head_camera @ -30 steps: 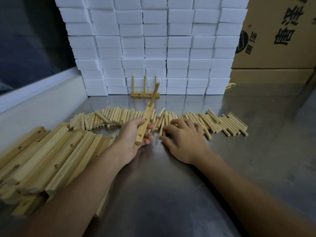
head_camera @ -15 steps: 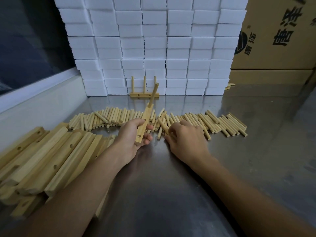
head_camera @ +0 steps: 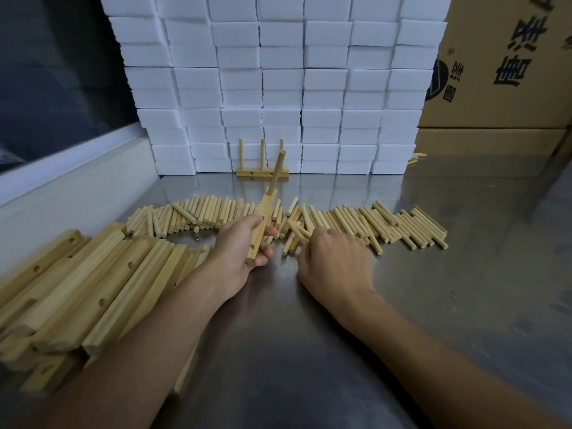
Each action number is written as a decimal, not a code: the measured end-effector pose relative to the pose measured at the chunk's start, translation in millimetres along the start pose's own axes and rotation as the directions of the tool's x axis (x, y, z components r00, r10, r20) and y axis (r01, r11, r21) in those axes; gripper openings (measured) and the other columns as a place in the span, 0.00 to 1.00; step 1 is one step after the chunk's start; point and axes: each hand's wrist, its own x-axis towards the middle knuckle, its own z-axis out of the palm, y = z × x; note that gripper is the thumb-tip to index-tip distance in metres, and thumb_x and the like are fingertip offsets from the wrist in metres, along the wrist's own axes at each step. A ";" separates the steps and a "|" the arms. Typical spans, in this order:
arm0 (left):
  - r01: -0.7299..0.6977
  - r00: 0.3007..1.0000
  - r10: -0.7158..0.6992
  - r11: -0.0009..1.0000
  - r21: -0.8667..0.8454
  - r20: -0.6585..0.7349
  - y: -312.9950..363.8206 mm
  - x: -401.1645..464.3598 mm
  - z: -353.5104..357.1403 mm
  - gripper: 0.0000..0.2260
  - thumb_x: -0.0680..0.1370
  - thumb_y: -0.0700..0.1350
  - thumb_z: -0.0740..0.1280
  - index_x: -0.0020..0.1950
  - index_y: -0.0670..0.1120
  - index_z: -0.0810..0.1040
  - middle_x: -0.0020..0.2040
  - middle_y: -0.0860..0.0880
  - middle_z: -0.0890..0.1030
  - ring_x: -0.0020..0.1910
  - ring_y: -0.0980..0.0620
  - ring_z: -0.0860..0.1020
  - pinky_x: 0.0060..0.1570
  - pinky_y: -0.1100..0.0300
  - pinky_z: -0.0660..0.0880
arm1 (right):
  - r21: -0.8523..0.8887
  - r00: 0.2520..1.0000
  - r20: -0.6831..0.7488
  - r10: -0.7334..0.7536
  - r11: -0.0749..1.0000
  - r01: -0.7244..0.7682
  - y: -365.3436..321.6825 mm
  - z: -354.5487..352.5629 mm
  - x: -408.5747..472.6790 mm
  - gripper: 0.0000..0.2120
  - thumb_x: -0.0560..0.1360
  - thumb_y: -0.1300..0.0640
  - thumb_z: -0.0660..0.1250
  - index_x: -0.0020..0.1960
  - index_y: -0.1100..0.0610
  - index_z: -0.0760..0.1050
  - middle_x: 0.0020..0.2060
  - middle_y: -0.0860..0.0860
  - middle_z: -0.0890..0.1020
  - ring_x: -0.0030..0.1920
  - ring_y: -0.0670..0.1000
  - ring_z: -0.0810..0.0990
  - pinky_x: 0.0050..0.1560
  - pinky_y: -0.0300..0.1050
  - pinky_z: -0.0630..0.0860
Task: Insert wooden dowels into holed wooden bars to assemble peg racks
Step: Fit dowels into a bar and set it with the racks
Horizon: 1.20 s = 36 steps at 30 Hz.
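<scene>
The left hand (head_camera: 240, 252) has its fingers curled in a grip, and just beside it the right hand (head_camera: 335, 261) lies knuckles-up with fingers bent.

To my right, the cardboard box (head_camera: 507, 60) bears large black Chinese characters and a round logo, too cropped to read.

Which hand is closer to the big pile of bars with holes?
Left. The left hand grips a bar right beside the pile of holed bars; the right hand is farther off, on the dowels.
</scene>
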 end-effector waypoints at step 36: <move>-0.007 1.000 0.007 1.000 0.028 0.011 -1.1 0.8 -0.2 0.08 0.83 0.41 0.59 0.54 0.39 0.76 0.40 0.43 0.80 0.23 0.51 0.71 0.19 0.63 0.61 | 0.712 0.971 -0.204 0.123 0.699 0.061 14.8 9.2 6.7 0.11 0.81 0.46 0.62 0.43 0.49 0.75 0.27 0.45 0.75 0.33 0.45 0.73 0.33 0.47 0.70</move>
